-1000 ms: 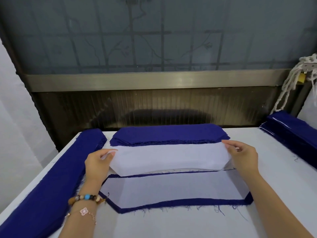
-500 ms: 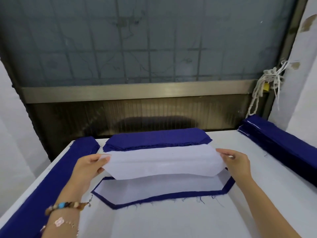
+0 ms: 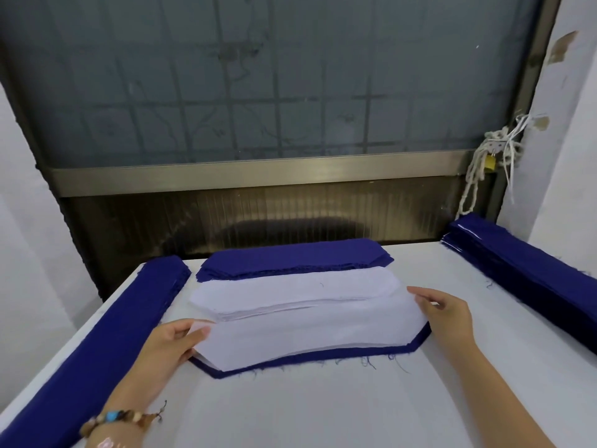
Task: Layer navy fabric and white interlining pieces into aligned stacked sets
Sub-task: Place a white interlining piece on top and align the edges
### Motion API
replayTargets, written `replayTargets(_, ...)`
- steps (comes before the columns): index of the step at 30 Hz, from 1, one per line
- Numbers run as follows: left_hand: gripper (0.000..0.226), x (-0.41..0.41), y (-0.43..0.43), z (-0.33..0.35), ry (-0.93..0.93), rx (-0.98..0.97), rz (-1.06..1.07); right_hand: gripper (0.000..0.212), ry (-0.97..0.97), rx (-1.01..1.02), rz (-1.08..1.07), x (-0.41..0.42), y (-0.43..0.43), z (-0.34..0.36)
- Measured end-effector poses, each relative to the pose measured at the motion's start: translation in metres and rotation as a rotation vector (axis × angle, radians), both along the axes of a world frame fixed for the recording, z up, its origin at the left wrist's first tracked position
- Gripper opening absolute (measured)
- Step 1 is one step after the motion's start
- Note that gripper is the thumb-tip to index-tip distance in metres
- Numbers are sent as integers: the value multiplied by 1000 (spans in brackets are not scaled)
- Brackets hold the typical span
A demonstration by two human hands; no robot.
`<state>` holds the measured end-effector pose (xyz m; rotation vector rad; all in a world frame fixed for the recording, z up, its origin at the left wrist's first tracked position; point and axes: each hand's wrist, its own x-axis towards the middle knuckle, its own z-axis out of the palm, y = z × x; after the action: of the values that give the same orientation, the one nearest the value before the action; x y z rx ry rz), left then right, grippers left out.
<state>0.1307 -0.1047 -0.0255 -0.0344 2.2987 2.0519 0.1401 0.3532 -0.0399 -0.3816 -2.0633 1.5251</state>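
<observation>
Head view: pinching white interlining sheet (image 3: 310, 334) by its ends, left hand (image 3: 168, 347) left, right hand (image 3: 449, 315) right, over navy piece (image 3: 323, 358).

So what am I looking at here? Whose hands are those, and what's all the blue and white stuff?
There's no machine here, just a person working with two bare hands. The one picture comes from a camera worn on their head, so you look down as they do. The left hand and the right hand each pinch one end of a white interlining piece, holding it over a navy fabric piece whose edge peeks out underneath. Just behind lies a pile of white pieces, then a pile of navy pieces. A left navy bundle and a right navy stack lie along the sides of the white table. The left wrist wears a beaded bracelet.
</observation>
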Motion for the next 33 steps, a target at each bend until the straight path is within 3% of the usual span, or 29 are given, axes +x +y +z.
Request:
replayTargets(2,12,1,0,-1,87,-110,33,29,-21,75,-11,-1,-1,-1)
replayTargets(5,15,-1,0,-6,231,-424,157,30,-94,203,14,-3,-4,-5)
replayTargets(8,18,-1,0,-10,259,-601,223,27,-152,291,49,-2,-6,-7)
replayTargets(33,22,-7,2,-19,273,-634,376,27,-182,460,-82,-8,-5,-15)
